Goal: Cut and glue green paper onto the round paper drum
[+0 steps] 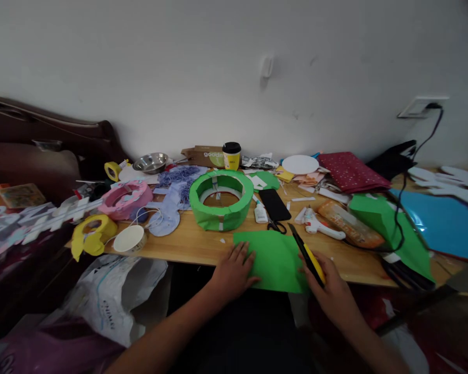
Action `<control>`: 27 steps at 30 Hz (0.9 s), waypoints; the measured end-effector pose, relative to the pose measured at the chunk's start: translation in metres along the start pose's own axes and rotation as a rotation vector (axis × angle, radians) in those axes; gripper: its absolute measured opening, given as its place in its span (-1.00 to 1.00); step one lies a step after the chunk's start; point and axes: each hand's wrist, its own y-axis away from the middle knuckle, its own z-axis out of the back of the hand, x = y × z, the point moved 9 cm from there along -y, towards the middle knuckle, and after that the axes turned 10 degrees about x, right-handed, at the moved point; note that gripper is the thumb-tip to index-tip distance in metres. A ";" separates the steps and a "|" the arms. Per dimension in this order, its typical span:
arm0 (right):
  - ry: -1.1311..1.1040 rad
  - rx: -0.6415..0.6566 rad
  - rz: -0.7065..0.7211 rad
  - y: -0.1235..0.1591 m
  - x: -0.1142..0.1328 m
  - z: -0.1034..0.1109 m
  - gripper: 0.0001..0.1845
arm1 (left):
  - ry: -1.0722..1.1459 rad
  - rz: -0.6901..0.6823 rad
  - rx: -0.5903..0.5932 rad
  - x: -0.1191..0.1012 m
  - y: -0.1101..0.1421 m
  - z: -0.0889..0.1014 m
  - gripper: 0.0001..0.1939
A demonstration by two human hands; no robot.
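Note:
A green paper sheet (275,259) lies at the table's front edge and juts slightly over it. My left hand (234,267) rests flat on its left side, fingers spread. In my right hand (329,291) is a yellow and black utility knife (310,257), its tip pointing up and away over the sheet's right edge. Behind the sheet are black-handled scissors (276,227), a black phone (275,204) and a small white glue bottle (261,213). A green paper-covered ring (221,218) stands to the left of these.
Right of the knife lie a white glue gun (322,227), an orange packet (351,224) and a blue sheet (440,223). A black cable (402,208) hangs from the wall socket. At left are a paper bowl (129,240), yellow ring (93,234) and pink ring (127,200). A lidded cup (231,156) stands behind.

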 end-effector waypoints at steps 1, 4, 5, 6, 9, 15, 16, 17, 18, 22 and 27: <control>0.031 0.009 -0.006 0.002 0.005 -0.002 -0.46 | -0.037 0.037 -0.011 -0.003 0.009 -0.002 -0.23; 0.113 0.078 -0.003 0.004 0.020 -0.017 -0.41 | -0.121 0.104 -0.037 -0.008 0.033 0.002 -0.21; 0.128 0.100 0.013 0.004 0.025 -0.024 -0.41 | -0.145 0.114 -0.037 -0.007 0.037 0.006 -0.23; 0.140 0.115 0.032 0.003 0.030 -0.032 -0.41 | -0.163 0.122 -0.031 -0.006 0.038 0.010 -0.26; 0.172 0.129 0.081 -0.003 0.040 -0.052 -0.41 | -0.176 0.136 -0.031 0.002 0.025 0.024 -0.35; 0.294 0.211 0.080 -0.015 0.046 -0.075 -0.42 | -0.002 0.014 -0.052 0.007 -0.028 0.015 -0.38; 0.320 0.215 0.070 -0.015 0.046 -0.075 -0.42 | 0.014 0.014 -0.049 0.008 -0.033 0.010 -0.38; 0.343 0.213 0.056 -0.015 0.046 -0.073 -0.43 | 0.022 0.018 -0.050 0.010 -0.035 0.005 -0.38; 0.362 0.206 0.040 -0.014 0.046 -0.071 -0.43 | 0.027 0.023 -0.052 0.011 -0.035 0.002 -0.38; 0.371 0.182 0.003 -0.009 0.053 -0.068 -0.45 | 0.047 0.034 -0.053 0.022 -0.025 0.002 -0.40; 0.374 0.235 -0.006 -0.011 0.064 -0.081 -0.44 | 0.049 0.025 -0.033 0.034 -0.016 0.013 -0.41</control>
